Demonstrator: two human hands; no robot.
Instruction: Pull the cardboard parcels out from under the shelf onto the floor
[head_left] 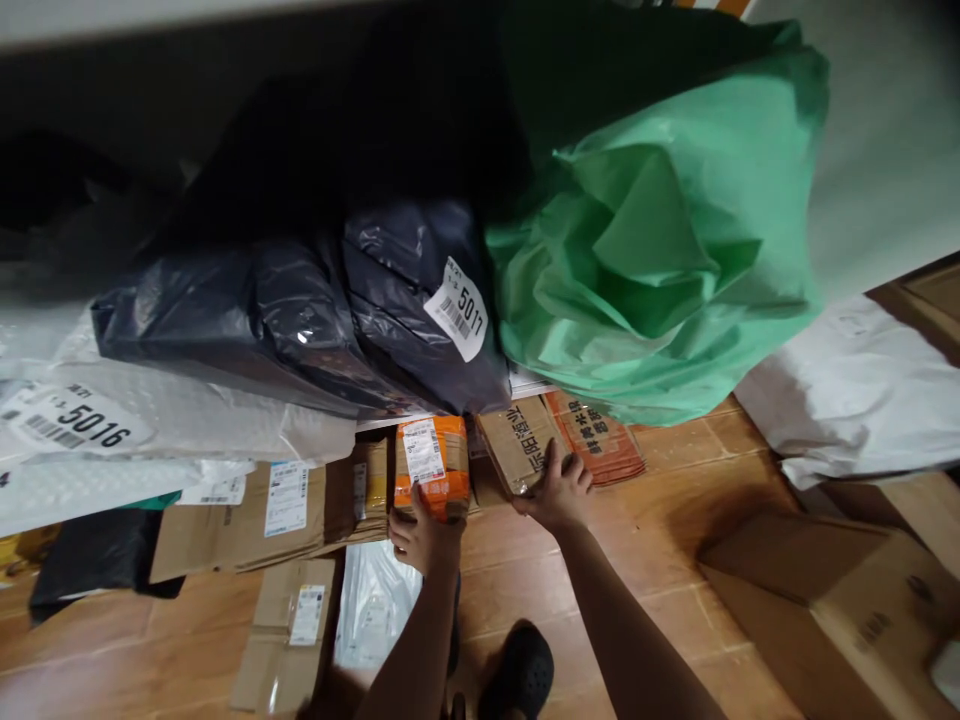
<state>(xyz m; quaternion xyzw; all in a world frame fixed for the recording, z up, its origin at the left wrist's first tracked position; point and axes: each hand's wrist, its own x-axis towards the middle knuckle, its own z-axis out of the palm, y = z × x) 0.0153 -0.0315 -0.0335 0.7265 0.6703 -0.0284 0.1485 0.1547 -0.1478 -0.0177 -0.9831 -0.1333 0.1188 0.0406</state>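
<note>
My left hand (429, 538) is at the near edge of an orange-wrapped parcel (456, 455) with a white label, its index finger lying on the front and the other fingers curled at the left corner. My right hand (559, 490) grips the near right corner of a brown cardboard box (517, 440) printed with dark characters. The thumb is at its lower edge and the fingers lie over its right side. Beside that box, and partly under the fingers, is a flat red-orange printed packet (600, 440). The undersides of both parcels are hidden.
Above my hands, a shelf holds a dark plastic parcel (405, 290) tagged 5017, a green bag (675, 240) and a white parcel (187, 400) tagged 5016. Cardboard parcels (289, 630) and a white plastic package (375, 610) lie at left. Large boxes (832, 590) stand at right.
</note>
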